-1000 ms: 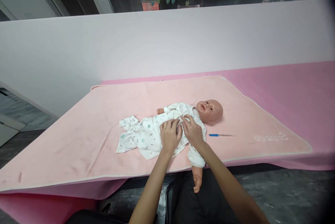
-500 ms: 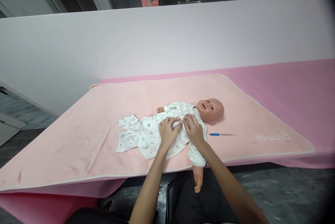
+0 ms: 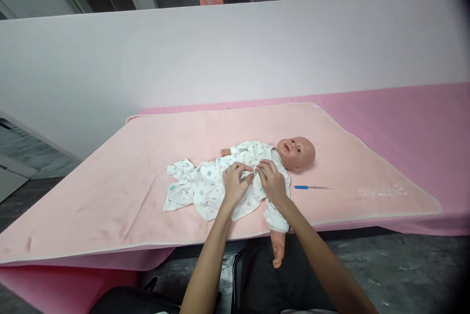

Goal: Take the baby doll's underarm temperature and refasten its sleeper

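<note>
On the doll's (image 3: 295, 153) chest, the left hand (image 3: 235, 185) and right hand (image 3: 272, 183) meet, fingertips pinched on the front of the white printed romper (image 3: 205, 188). Doll lies mid-blanket (image 3: 147, 157), head right; a blue pen (image 3: 312, 187) lies just right.

You have a baby doll (image 3: 295, 152) lying on its back, bald head toward your right and legs toward your left. It wears a white romper (image 3: 205, 187) printed with small teal and grey shapes. The romper's legs lie flat and crumpled at the left end. One bare arm hangs over the near edge, hand pointing down; the other small hand peeks out from the far sleeve.
</note>
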`<state>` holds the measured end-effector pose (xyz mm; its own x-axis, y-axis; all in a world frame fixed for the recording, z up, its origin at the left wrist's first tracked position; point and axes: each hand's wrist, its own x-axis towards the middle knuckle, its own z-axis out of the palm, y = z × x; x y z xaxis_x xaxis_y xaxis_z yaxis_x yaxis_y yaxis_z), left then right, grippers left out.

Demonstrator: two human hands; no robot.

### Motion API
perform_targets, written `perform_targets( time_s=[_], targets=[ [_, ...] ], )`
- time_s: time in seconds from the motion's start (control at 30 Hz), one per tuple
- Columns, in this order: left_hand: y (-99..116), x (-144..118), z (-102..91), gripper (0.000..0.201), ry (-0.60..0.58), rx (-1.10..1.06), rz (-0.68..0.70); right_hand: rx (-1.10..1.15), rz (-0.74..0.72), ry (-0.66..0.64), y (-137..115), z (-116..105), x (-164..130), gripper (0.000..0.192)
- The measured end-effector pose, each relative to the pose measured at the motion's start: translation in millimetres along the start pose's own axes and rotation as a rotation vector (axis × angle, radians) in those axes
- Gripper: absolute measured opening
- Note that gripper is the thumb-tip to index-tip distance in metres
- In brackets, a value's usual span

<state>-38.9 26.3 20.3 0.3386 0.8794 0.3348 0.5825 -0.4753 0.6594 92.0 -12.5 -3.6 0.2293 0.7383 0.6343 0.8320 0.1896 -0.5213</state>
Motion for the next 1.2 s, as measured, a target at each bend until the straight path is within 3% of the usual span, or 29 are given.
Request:
perform_targets(
  time_s=[0.1, 0.33, 0.57, 0.73, 0.93, 1.1, 1.2],
  targets=[
    [1.1, -2.7, 1.6, 0.003, 0.042, 0.060, 0.020, -0.001, -0.006, 0.005, 0.4, -0.2, -0.2, 0.025],
    [-2.4, -21.6, 5.6, 0.019, 0.317, 0.206, 0.165, -0.017, -0.009, 0.011, 0.1, -1.7, 0.1, 0.025],
    [-26.3, -45.9, -14.3, 0.026, 0.384, 0.255, 0.128, -0.018, -0.013, 0.056, 0.7, -0.6, -0.5, 0.026],
    [-25.0, -50.0, -19.8, 0.013, 0.413, 0.235, 0.105, -0.139, -0.103, 0.110, -0.4, 0.6, -5.0, 0.028],
    [-13.7, -40.1, -15.0, 0.023, 0.342, 0.210, 0.202, -0.211, -0.207, 0.050, -6.9, -1.8, -6.5, 0.030],
    [-17.1, -40.3, -10.8, 0.020, 0.319, 0.196, 0.177, -0.045, -0.360, -0.117, -22.8, 2.5, -3.4, 0.031],
    [-17.8, -42.7, -9.2, 0.019, 0.304, 0.184, 0.150, 0.065, -0.340, -0.165, -25.2, 6.4, -3.3, 0.029]
  ],
)
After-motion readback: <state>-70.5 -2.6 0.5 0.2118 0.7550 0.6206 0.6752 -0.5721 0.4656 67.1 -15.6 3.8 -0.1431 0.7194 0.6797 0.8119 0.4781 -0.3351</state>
